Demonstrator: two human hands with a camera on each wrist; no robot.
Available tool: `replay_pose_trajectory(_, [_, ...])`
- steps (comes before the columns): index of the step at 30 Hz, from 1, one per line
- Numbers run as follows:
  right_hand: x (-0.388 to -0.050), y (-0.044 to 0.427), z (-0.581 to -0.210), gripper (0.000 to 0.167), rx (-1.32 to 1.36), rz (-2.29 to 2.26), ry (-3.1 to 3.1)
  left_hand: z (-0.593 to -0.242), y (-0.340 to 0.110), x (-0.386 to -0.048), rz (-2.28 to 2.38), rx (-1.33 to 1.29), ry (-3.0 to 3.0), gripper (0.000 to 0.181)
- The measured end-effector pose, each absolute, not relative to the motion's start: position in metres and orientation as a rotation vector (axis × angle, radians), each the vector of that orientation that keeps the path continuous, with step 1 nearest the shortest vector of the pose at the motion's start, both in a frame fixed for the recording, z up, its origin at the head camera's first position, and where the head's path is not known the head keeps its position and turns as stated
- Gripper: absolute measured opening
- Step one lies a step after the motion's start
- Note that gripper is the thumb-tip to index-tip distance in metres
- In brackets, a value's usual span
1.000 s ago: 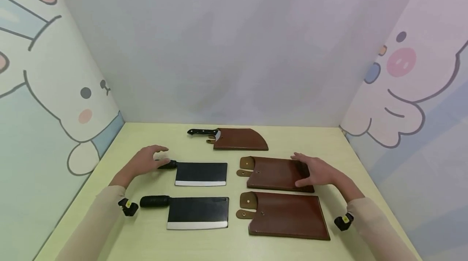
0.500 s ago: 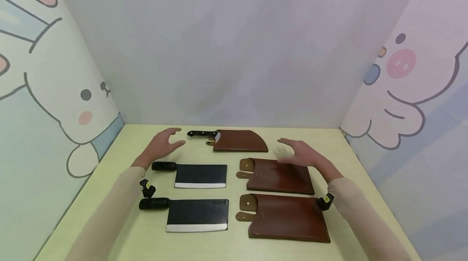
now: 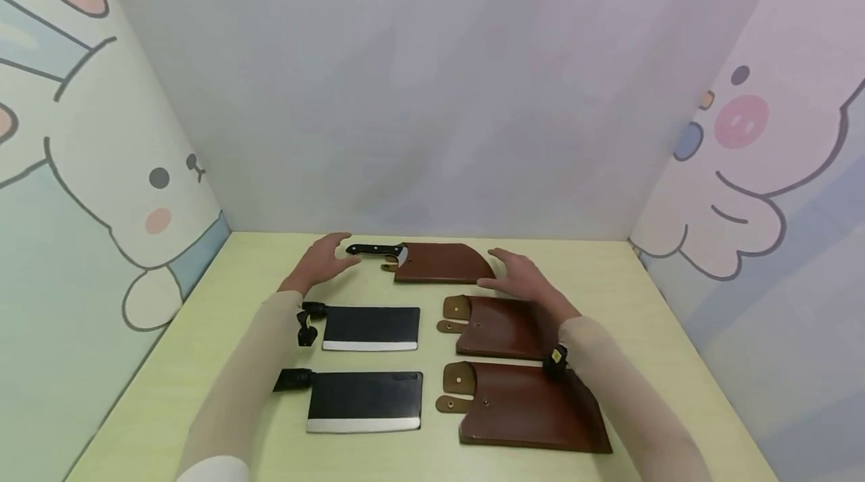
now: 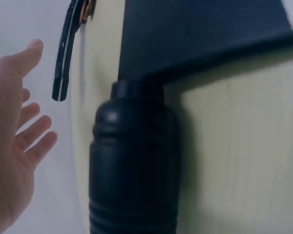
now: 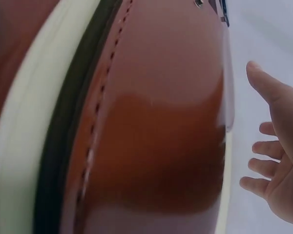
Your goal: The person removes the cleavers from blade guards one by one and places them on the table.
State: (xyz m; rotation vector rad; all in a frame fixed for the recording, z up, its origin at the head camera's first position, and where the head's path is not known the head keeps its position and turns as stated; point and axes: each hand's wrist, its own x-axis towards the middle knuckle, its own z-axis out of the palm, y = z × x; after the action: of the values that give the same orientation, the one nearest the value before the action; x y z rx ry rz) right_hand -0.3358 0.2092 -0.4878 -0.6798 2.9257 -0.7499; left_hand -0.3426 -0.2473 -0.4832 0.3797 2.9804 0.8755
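At the back of the table lies a knife whose black riveted handle [image 3: 374,249] sticks out of a brown leather sheath [image 3: 442,263]. My left hand [image 3: 321,264] hovers just left of that handle, thumb and fingers spread apart; the left wrist view shows a gap between the hand [image 4: 14,126] and the handle [image 4: 64,53]. Beside the sheath's right end is my right hand [image 3: 519,274], fingers spread, holding nothing. Whether its thumb touches the sheath I cannot tell. Below my left wrist lies a black cleaver [image 3: 371,327]; under my right forearm, an empty-looking brown sheath [image 3: 503,326].
A second cleaver [image 3: 366,401] lies nearer the front left, its handle partly covered by my left sleeve. Another brown sheath [image 3: 527,403] with a snap strap lies front right. A grey wall [image 3: 432,91] rises behind the pale yellow table [image 3: 270,249], with cartoon-printed panels at both sides.
Both hands have moved inward and toward the back, from the middle cleaver's handle and the middle sheath to either end of the sheathed knife. The knives and sheaths stay where they were.
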Motion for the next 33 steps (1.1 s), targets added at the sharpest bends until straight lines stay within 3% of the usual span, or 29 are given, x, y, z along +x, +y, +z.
replay_pose_trajectory(16, [-0.363,0.196,-0.515,0.100,-0.647,-0.715,2.855,-0.504,-0.226,-0.365,0.978,0.322,2.837,0.082])
replay_pose_trajectory(33, [-0.359,0.186,-0.509,0.082,-0.640,-0.681,2.840,-0.497,-0.218,-0.370,0.867,0.340,2.901,0.056])
